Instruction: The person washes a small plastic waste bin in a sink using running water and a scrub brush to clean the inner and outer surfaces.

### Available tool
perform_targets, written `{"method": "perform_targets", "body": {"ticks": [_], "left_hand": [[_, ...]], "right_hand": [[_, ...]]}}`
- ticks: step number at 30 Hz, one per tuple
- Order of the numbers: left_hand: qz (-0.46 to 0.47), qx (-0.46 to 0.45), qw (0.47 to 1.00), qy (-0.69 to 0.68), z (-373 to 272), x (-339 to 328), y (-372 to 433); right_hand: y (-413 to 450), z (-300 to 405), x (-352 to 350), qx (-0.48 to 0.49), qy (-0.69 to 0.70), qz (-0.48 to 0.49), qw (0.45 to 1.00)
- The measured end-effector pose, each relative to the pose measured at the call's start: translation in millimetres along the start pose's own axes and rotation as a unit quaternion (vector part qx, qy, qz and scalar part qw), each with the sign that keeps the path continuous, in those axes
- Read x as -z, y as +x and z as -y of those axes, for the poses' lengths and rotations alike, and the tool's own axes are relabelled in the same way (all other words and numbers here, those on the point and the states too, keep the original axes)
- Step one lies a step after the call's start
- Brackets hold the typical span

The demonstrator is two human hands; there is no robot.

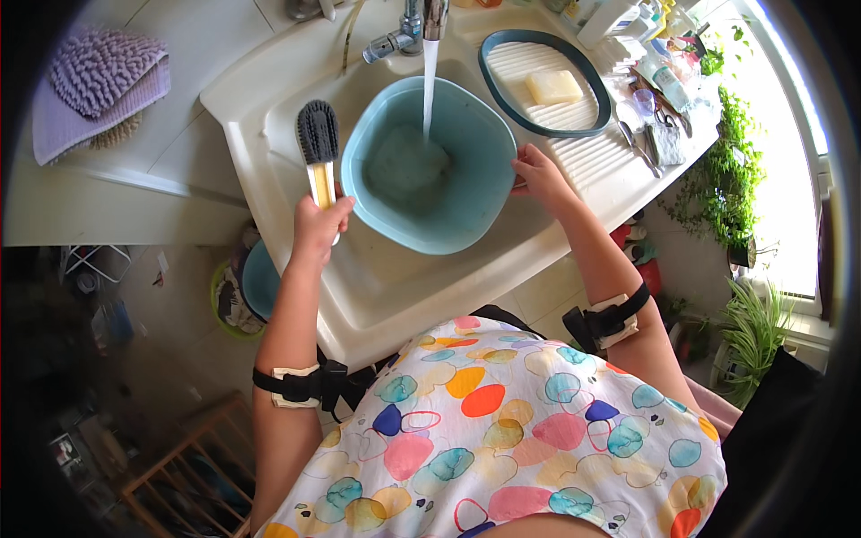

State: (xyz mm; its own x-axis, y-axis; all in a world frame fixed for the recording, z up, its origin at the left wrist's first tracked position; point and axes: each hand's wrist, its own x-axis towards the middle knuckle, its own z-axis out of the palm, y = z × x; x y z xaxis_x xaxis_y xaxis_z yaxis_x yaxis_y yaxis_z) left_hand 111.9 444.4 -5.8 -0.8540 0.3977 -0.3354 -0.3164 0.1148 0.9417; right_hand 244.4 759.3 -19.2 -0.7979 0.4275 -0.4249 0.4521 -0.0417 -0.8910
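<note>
A teal plastic basin [471, 191] is in the laundry sink [377, 282], tilted with its mouth facing me. Water streams from the metal faucet [436, 23] into it, and some shallow, cloudy water lies at its bottom. My left hand [319, 225] grips the white and yellow handle of a scrub brush [318, 131], whose dark bristles point up and away from me. The fingers of that hand are close to the basin's left rim. My right hand [541, 175] holds the basin's right rim; some of its fingers are hidden behind the wall.
A bar of soap [555, 87] lies on the ribbed washboard inside a dark teal oval rim [603, 81]. Bottles, scissors and a knife [639, 149] crowd the right ledge. A lavender chenille cloth [107, 77] hangs at upper left. Below it, a blue tub [259, 279] stands on the floor.
</note>
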Motion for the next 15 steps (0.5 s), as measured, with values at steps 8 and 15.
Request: {"method": "perform_targets", "body": {"ticks": [8, 15], "left_hand": [[0.028, -0.040, 0.996, 0.075, -29, 10, 30], [0.035, -0.044, 0.987, 0.150, -49, -7, 51]], "right_hand": [[-9, 12, 1, -0.019, -0.145, -0.012, 0.989], [9, 35, -14, 0.195, -0.127, -0.024, 0.972]]}}
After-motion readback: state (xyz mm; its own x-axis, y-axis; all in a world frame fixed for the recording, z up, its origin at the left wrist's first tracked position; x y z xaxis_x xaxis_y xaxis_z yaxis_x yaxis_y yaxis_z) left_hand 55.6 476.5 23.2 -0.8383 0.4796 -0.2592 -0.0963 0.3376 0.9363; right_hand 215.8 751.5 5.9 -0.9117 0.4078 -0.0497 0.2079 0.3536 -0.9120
